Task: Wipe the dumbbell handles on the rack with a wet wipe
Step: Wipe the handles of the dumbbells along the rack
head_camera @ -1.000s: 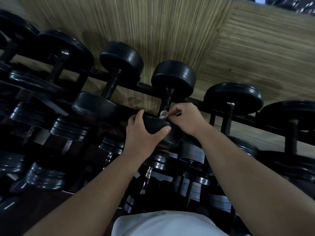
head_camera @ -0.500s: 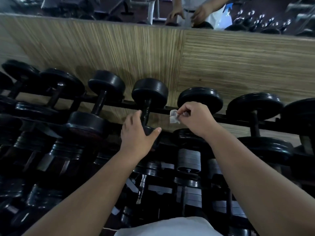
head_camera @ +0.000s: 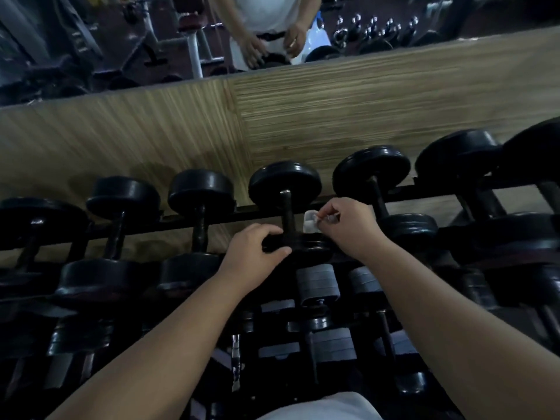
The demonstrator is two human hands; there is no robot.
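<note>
A row of black dumbbells lies across the top rail of the rack [head_camera: 181, 221]. My left hand [head_camera: 253, 253] grips the near head [head_camera: 306, 247] of the middle dumbbell, thumb under its front edge. The dumbbell's dark handle [head_camera: 287, 213] runs up to its far head [head_camera: 285, 183]. My right hand [head_camera: 351, 227] pinches a small white wet wipe [head_camera: 309, 223] just to the right of that handle, a short gap from it.
More dumbbells sit left [head_camera: 200, 219] and right [head_camera: 378, 195] on the same rail, and lower tiers hold grey-plated ones [head_camera: 318, 283]. A wood-grain wall panel [head_camera: 303, 122] rises behind the rack, with a mirror above it [head_camera: 121, 40].
The view has tilted up, so the mirror shows more. My right hand with the wipe has come off the handle and hangs beside it. My left hand stays on the near head.
</note>
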